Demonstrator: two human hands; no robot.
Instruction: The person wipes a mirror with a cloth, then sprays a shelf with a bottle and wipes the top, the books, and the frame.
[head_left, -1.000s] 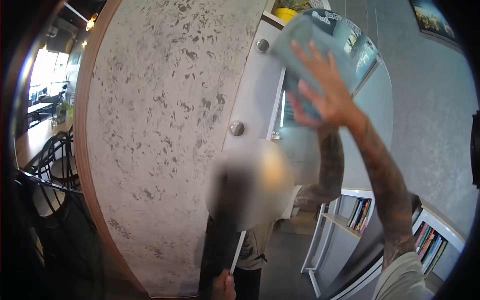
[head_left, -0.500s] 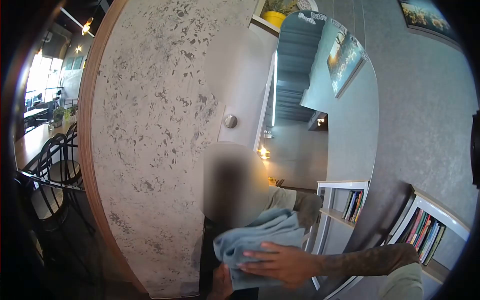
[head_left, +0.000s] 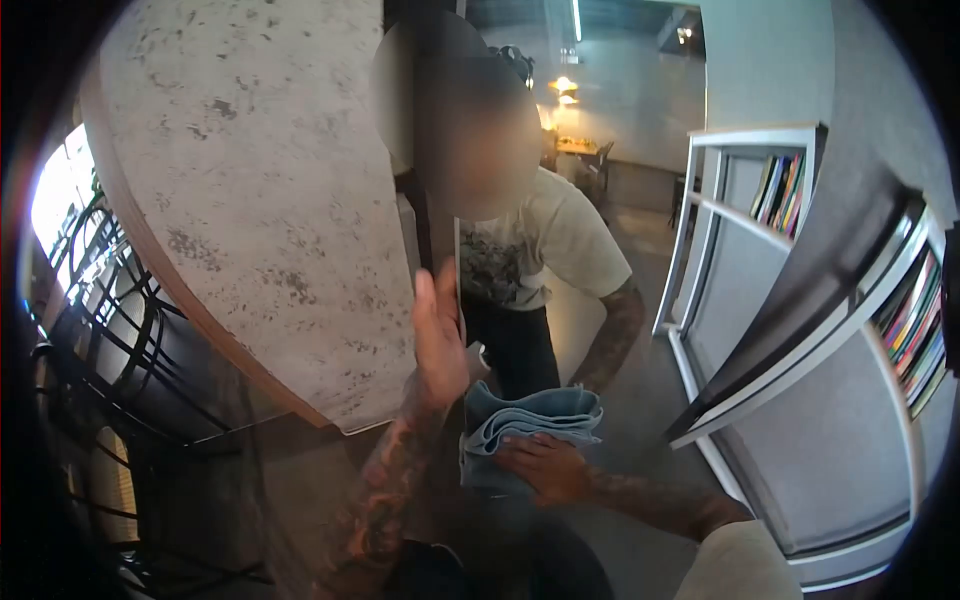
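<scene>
A folded stack of light blue denim is in my right hand, its layered edges facing up. The fingers of that hand lie across the near face of the folds. My left hand is raised away from the cloth, fingers stretched upward and thumb apart, with nothing in it. It is right at the left edge of a tall mirror, overlapping a dark narrow gap beside the speckled wall panel. The mirror shows a reflected person in a light printed T-shirt, beyond the denim.
To the right stands a white-framed shelf with several books, also reflected in the mirror. Black metal chairs stand at the left, past the wooden edge of the wall panel. Grey floor shows below.
My left hand has let go of the denim's lower side and risen to the mirror's left edge. My right hand keeps the denim. The view has tilted down.
</scene>
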